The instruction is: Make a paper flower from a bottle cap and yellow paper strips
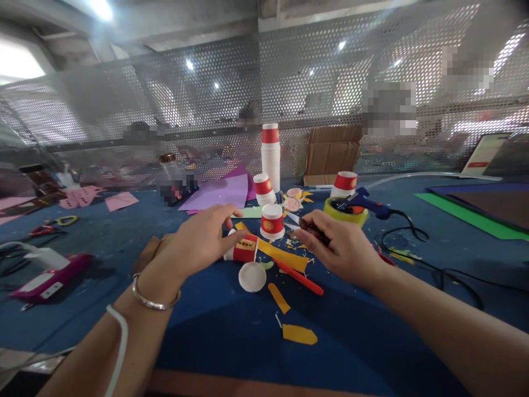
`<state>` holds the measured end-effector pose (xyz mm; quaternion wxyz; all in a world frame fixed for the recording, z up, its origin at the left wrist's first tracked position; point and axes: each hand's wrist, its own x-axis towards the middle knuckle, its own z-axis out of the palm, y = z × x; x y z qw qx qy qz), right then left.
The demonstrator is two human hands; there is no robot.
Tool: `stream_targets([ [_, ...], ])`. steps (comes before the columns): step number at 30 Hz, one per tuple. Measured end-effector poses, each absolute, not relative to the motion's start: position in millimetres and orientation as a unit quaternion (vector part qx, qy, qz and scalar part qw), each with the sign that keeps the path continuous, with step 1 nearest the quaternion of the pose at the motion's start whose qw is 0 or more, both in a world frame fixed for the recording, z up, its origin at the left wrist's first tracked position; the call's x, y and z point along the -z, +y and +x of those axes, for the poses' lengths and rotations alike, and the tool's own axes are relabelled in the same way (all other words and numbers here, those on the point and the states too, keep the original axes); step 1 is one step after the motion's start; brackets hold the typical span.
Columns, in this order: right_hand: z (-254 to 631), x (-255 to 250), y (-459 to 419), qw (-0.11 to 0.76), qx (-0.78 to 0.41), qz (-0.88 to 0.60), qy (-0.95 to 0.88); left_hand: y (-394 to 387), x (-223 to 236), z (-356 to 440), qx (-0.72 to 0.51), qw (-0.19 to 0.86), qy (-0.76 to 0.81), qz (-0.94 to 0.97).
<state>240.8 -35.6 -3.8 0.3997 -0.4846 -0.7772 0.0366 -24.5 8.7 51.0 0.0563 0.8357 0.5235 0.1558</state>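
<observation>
My left hand is open, its thumb and fingers apart, and it holds nothing. The thumb passes in front of a red and white paper cup lying on its side; whether they touch I cannot tell. In my right hand is a pair of scissors, blades parted and pointing left. Between the hands another paper cup stands upside down. A white paper disc lies nearer to me, with an orange-yellow strip and a red pen-like stick to its right.
Behind the cups rises a tall stack of paper cups. A blue glue gun rests on a yellow-green roll, its black cord trailing right. Purple paper lies at the back, a purple power strip at left, cardboard against the mesh.
</observation>
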Motion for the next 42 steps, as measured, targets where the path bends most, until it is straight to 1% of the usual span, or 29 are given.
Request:
stream_targets([
  [2, 241.6, 3.6, -34.5, 0.404, -0.050, -0.500, -0.765, 17.2, -48.3, -31.5, -0.121, 0.067, 0.554, 0.821],
  [4, 242.2, 3.3, -33.4, 0.408, -0.061, -0.510, -0.755, 23.4, -44.5, -35.4, -0.092, 0.107, 0.553, 0.821],
  [6, 241.8, 3.4, -32.5, 0.406, -0.073, -0.515, -0.751, 25.9, -41.4, -34.7, -0.105, 0.171, 0.526, 0.827],
  [8, 240.2, 3.9, -31.9, 0.405, -0.087, -0.519, -0.748, 23.9, -40.0, -29.3, -0.167, 0.193, 0.497, 0.830],
  [11, 237.2, 5.4, -31.4, 0.427, -0.100, -0.515, -0.737, 14.0, -40.3, -16.0, -0.305, 0.142, 0.449, 0.828],
  [12, 236.6, 5.8, -31.2, 0.437, -0.105, -0.512, -0.732, 9.9, -40.3, -11.5, -0.337, 0.144, 0.433, 0.823],
  [13, 236.4, 6.1, -30.7, 0.446, -0.110, -0.509, -0.728, 6.3, -40.0, -7.5, -0.353, 0.141, 0.431, 0.819],
  [17, 239.3, 7.3, -27.1, 0.453, -0.118, -0.520, -0.714, 0.6, -33.8, -0.1, -0.417, 0.072, 0.430, 0.798],
  [20, 242.1, 8.7, -24.2, 0.449, -0.125, -0.532, -0.707, 4.0, -26.8, 0.3, -0.442, 0.044, 0.403, 0.800],
  [23, 242.2, 9.5, -24.3, 0.466, -0.142, -0.516, -0.704, 4.3, -23.1, 2.7, -0.412, 0.016, 0.358, 0.838],
  [26, 239.2, 8.8, -27.8, 0.479, -0.166, -0.486, -0.712, -1.9, -23.6, 7.7, -0.387, 0.027, 0.321, 0.864],
  [27, 237.9, 8.4, -29.2, 0.478, -0.174, -0.478, -0.716, -4.3, -23.9, 9.6, -0.387, 0.042, 0.320, 0.864],
  [29, 235.5, 7.8, -31.7, 0.474, -0.185, -0.469, -0.721, -7.3, -23.6, 13.5, -0.396, 0.113, 0.345, 0.844],
  [32, 233.6, 7.1, -33.1, 0.487, -0.175, -0.473, -0.713, -6.4, -19.5, 19.3, -0.423, 0.297, 0.374, 0.770],
  [34, 233.2, 6.2, -32.5, 0.511, -0.169, -0.473, -0.697, -4.2, -15.5, 23.2, -0.446, 0.421, 0.359, 0.704],
  [36, 232.8, 4.6, -31.5, 0.539, -0.178, -0.465, -0.679, -3.2, -12.2, 26.9, -0.464, 0.516, 0.335, 0.638],
  [37, 232.4, 3.6, -31.1, 0.552, -0.189, -0.458, -0.671, -3.5, -11.1, 28.6, -0.469, 0.546, 0.325, 0.613],
  [39, 231.0, 1.7, -31.4, 0.564, -0.218, -0.444, -0.661, -5.4, -9.7, 31.2, -0.473, 0.575, 0.312, 0.591],
  [42, 229.1, -0.5, -34.0, 0.554, -0.267, -0.430, -0.661, -9.6, -8.0, 33.2, -0.458, 0.572, 0.305, 0.609],
])
